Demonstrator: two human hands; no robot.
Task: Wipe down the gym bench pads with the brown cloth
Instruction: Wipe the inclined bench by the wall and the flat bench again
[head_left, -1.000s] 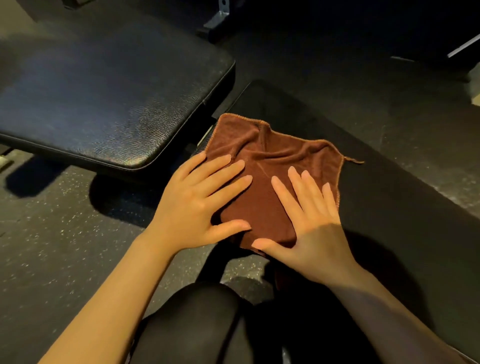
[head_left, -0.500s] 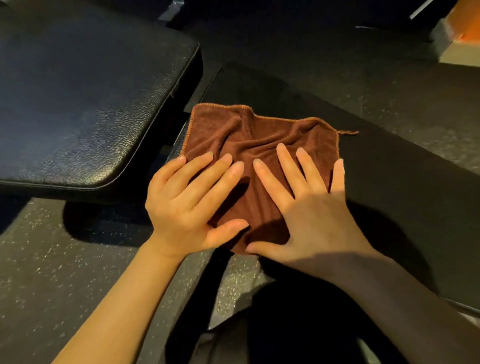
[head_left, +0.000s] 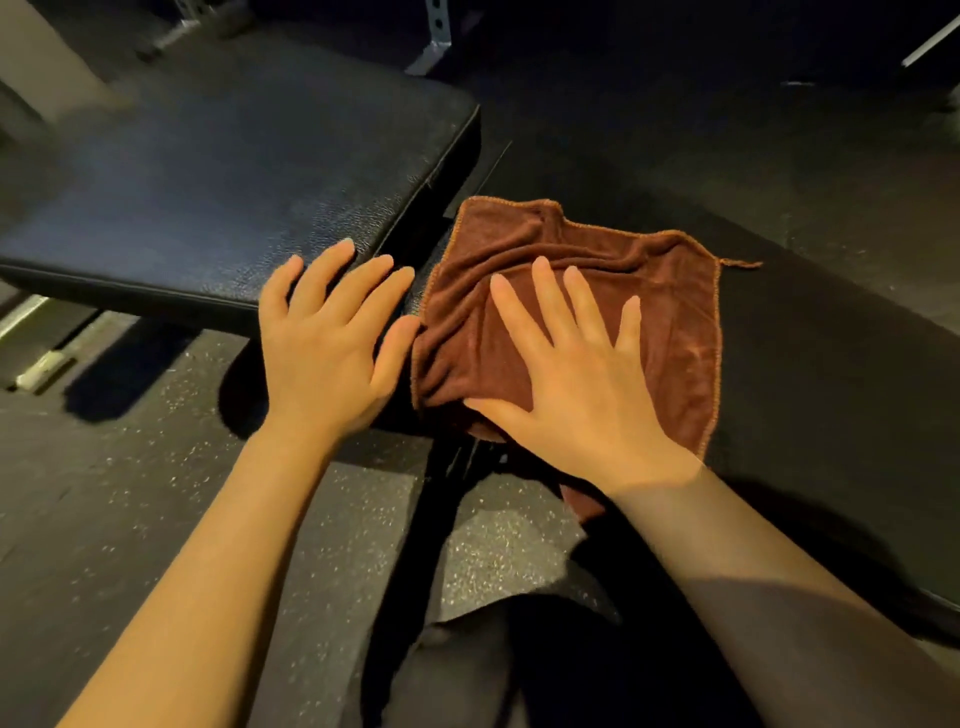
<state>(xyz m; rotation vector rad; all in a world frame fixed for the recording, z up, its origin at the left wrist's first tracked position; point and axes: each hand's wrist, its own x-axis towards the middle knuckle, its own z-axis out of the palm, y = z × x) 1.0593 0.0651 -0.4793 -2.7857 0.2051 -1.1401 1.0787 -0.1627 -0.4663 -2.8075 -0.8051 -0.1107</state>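
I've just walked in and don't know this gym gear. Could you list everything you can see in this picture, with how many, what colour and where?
cloth: one, brown with orange stitched edge, spread rumpled on the right pad
right pad: one, black, under the cloth
left pad: one, black with a grained sheen, upper left
floor: dark, speckled, below the pads
metal frame: pale grey, top, behind the left pad
left hand: one, fingers straight, beside the cloth's left edge
right hand: one, flat on the cloth, fingers spread
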